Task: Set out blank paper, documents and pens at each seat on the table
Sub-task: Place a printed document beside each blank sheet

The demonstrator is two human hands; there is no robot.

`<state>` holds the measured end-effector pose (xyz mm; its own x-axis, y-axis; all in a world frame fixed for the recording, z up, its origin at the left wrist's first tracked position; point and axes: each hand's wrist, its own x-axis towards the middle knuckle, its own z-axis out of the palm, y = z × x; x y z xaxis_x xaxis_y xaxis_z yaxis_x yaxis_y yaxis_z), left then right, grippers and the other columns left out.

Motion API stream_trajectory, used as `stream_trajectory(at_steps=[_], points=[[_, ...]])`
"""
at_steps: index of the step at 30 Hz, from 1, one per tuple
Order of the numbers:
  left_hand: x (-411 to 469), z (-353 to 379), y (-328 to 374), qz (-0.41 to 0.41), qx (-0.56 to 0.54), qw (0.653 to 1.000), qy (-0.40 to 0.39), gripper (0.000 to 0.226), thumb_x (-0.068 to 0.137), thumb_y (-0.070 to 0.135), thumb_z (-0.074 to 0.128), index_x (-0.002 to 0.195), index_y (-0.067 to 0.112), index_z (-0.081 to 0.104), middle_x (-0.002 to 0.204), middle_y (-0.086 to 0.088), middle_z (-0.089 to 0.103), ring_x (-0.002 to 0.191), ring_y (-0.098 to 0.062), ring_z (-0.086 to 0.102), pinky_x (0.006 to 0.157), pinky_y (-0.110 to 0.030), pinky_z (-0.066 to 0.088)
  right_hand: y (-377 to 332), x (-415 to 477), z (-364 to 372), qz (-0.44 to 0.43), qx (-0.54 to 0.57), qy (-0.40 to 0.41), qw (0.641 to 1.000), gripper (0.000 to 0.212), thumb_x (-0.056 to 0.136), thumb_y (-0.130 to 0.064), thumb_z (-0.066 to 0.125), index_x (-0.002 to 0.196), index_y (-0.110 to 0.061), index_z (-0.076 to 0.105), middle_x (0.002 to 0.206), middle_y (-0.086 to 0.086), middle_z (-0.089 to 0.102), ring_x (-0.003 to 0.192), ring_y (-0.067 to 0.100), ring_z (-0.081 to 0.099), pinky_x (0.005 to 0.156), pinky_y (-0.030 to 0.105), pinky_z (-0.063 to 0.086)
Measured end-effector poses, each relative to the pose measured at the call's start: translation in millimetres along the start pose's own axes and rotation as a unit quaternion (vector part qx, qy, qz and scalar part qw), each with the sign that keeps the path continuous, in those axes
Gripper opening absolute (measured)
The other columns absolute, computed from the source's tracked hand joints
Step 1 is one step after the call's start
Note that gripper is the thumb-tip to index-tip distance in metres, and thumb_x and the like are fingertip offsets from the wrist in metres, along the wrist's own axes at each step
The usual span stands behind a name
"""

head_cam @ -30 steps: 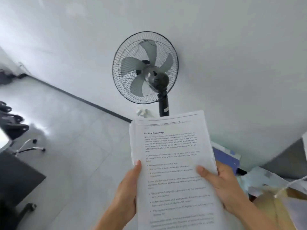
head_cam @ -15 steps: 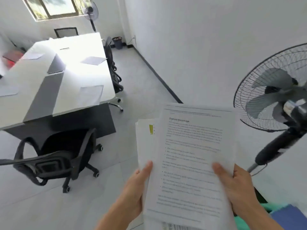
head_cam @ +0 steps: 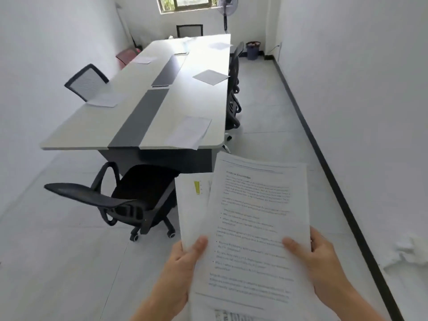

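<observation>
I hold a stack of printed documents (head_cam: 252, 228) in front of me, fanned slightly so a lower sheet with a yellow mark shows at the left. My left hand (head_cam: 183, 269) grips the stack's lower left edge, thumb on top. My right hand (head_cam: 317, 262) grips the lower right edge the same way. Ahead stands the long white table (head_cam: 92, 126) with a grey centre strip. Single sheets of paper lie at its seats: near right (head_cam: 188, 132), near left (head_cam: 104, 99), middle right (head_cam: 210, 76), and further ones behind. No pens are discernible.
A black office chair (head_cam: 129, 198) stands at the table's near end, turned sideways. More chairs line the right side (head_cam: 234, 93), the left (head_cam: 85, 81) and the far end. A bin (head_cam: 253, 50) and a standing fan (head_cam: 227, 5) are at the back. White clutter (head_cam: 410, 251) lies on the floor at right.
My view has swung left from the nearby fan and wall to face down the room along the table. Both hands keep the same hold on the documents, which have fanned apart slightly.
</observation>
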<state>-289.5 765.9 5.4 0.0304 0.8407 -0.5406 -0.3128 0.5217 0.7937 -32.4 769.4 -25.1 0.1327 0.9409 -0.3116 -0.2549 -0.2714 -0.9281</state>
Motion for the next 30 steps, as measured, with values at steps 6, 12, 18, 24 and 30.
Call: stream_trajectory(at_steps=[6,12,18,24,30], points=[[42,-17,30,0.004,-0.051,0.997,0.057,0.041,0.077,0.026,0.060,0.107,0.000,0.067,0.103,-0.024,0.073,0.093,-0.040,0.071,0.087,-0.053,0.055,-2,85,42,0.014,-0.040,-0.033,0.999,0.020,0.081,-0.016,0.071,0.097,-0.006,0.071,0.092,0.013,0.078,0.082,0.034,0.075,0.063,0.037,0.060],[126,-42,69,0.013,-0.077,0.992,0.101,0.044,0.081,0.026,0.061,0.115,-0.001,0.062,0.101,-0.023,0.073,0.089,-0.039,0.072,0.075,-0.046,0.058,-10,182,90,0.056,-0.029,-0.051,0.997,0.064,0.059,-0.043,0.089,0.102,0.001,0.070,0.093,0.016,0.077,0.082,0.033,0.075,0.067,0.039,0.061],[211,-70,155,0.049,-0.081,0.990,0.100,0.044,0.075,0.025,0.063,0.110,-0.001,0.064,0.099,-0.022,0.074,0.084,-0.037,0.073,0.067,-0.040,0.060,-38,288,138,0.086,-0.025,-0.034,0.995,0.024,0.087,-0.014,0.063,0.102,0.005,0.069,0.089,0.017,0.077,0.074,0.028,0.076,0.056,0.030,0.060],[273,-106,226,0.070,-0.106,0.985,0.117,0.037,0.080,0.024,0.058,0.106,-0.002,0.066,0.097,-0.024,0.074,0.076,-0.035,0.074,0.058,-0.040,0.061,-65,377,189,0.114,-0.003,-0.082,0.990,0.025,0.093,-0.016,0.054,0.106,0.000,0.069,0.102,0.015,0.076,0.091,0.028,0.074,0.065,0.031,0.062],[327,-132,262,0.062,-0.159,0.965,0.198,0.027,0.095,0.019,0.049,0.102,-0.002,0.065,0.087,-0.021,0.076,0.069,-0.034,0.074,0.054,-0.042,0.061,-71,477,224,0.164,-0.057,-0.106,0.979,0.023,0.097,-0.013,0.051,0.101,0.001,0.069,0.095,0.014,0.077,0.080,0.026,0.076,0.057,0.030,0.061]])
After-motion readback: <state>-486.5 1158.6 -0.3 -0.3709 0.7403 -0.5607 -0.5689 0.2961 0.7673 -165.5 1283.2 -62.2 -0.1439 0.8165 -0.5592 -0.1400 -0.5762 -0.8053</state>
